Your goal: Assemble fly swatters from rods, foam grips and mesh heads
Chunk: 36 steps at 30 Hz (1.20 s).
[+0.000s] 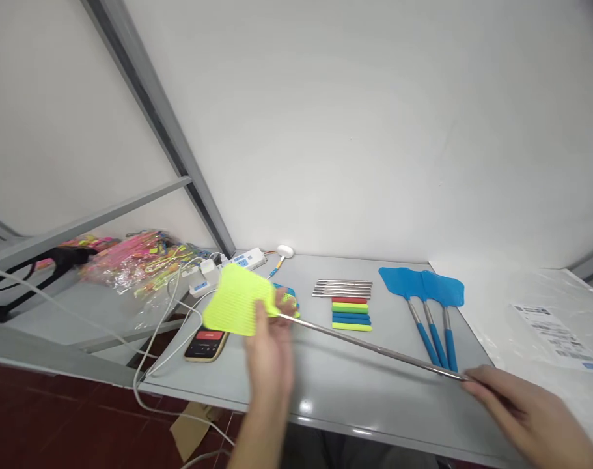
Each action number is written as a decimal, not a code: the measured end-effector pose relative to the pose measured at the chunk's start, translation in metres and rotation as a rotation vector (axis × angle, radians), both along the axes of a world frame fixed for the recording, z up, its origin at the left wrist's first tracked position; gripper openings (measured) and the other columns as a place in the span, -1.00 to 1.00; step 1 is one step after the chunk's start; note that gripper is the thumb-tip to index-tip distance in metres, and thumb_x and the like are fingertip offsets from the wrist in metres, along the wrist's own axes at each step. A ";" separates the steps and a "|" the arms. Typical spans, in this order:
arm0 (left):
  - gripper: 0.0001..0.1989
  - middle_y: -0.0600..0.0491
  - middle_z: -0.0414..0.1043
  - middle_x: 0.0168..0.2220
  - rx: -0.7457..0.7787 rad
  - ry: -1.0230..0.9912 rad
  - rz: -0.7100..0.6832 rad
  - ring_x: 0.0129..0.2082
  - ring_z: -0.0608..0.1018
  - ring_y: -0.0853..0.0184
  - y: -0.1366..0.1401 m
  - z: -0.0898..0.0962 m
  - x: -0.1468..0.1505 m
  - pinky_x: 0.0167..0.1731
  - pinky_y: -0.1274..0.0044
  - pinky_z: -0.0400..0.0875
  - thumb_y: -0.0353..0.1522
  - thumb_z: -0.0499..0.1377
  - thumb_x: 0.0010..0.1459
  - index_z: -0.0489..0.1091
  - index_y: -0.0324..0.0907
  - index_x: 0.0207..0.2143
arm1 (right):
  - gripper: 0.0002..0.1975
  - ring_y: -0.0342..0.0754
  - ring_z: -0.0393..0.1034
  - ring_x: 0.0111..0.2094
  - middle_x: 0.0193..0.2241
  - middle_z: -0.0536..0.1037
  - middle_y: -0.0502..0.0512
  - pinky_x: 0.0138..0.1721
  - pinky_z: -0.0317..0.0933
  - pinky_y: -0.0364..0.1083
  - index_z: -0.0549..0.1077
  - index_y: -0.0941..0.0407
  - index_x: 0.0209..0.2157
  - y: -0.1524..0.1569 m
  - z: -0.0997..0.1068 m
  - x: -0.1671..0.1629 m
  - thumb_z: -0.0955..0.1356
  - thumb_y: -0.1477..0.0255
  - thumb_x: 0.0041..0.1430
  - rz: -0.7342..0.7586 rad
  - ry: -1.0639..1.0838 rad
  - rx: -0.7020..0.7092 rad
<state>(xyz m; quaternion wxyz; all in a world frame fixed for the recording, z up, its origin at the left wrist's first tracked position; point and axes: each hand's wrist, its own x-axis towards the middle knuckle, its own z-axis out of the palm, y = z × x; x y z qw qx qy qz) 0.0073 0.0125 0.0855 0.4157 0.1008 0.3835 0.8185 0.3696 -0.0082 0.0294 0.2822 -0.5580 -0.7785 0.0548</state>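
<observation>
A yellow fly swatter (238,301) with a long metal rod is held level above the table. My left hand (271,339) is closed around the base of its head, thumb on top. At the rod's far end, my right hand (525,407) pinches the tip. Beyond the rod lie a row of thin metal rods (342,288) and a stack of coloured handle grips (351,314) in red, yellow, green and blue. Three blue fly swatters (423,286) with blue grips rest side by side at the right. More swatter heads (292,301), blue and yellow, are partly hidden behind my left hand.
A phone (206,344), a white power strip (250,259) and loose white cables stand at the table's left. Plastic-wrapped colourful bundles (130,260) fill a shelf beyond the grey frame post (179,143). A white plastic bag (501,293) with a label covers the right side.
</observation>
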 end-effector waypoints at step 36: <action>-0.51 -0.13 0.50 -0.05 -0.135 0.513 -0.656 -0.13 0.55 0.16 0.025 -0.040 0.058 -0.29 0.45 0.46 -0.03 0.11 0.22 0.44 -0.19 0.00 | -0.67 -0.05 0.32 -0.61 -0.60 0.40 -0.10 -0.53 0.10 -0.14 0.28 0.04 0.03 -0.011 0.011 -0.143 0.15 0.19 0.36 -0.029 0.295 -0.333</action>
